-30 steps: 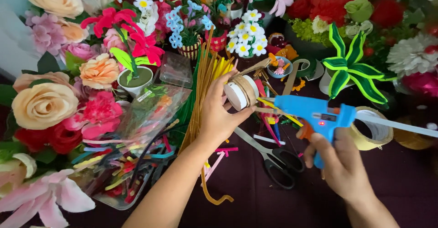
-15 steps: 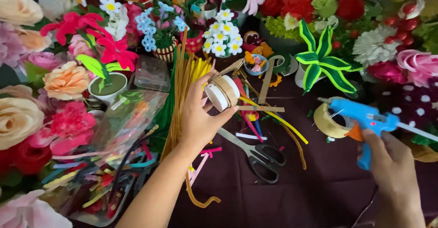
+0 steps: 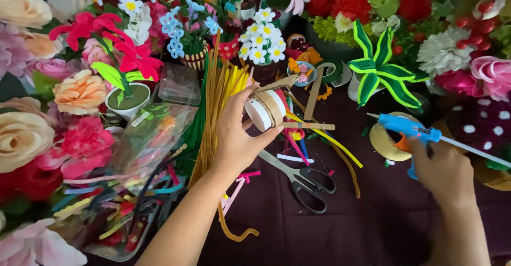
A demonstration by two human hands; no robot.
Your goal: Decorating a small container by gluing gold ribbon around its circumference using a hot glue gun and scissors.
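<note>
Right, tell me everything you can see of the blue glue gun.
The glue gun is bright blue plastic with an orange trigger and a pale nozzle tip pointing left. A whitish glue stick juts from its back toward the right. The right hand grips its handle from below, holding it roughly level above the dark purple table. Its front half overlaps a tan tape roll lying behind it; whether they touch is unclear.

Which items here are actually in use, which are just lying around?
In use:
- left hand holding small white cylindrical pot wrapped in brown paper strip
- right hand on blue glue gun

Lying about:
- black-handled scissors
- bundle of yellow and brown pipe cleaners
- roll of tan tape
- green striped pipe-cleaner plant
</note>
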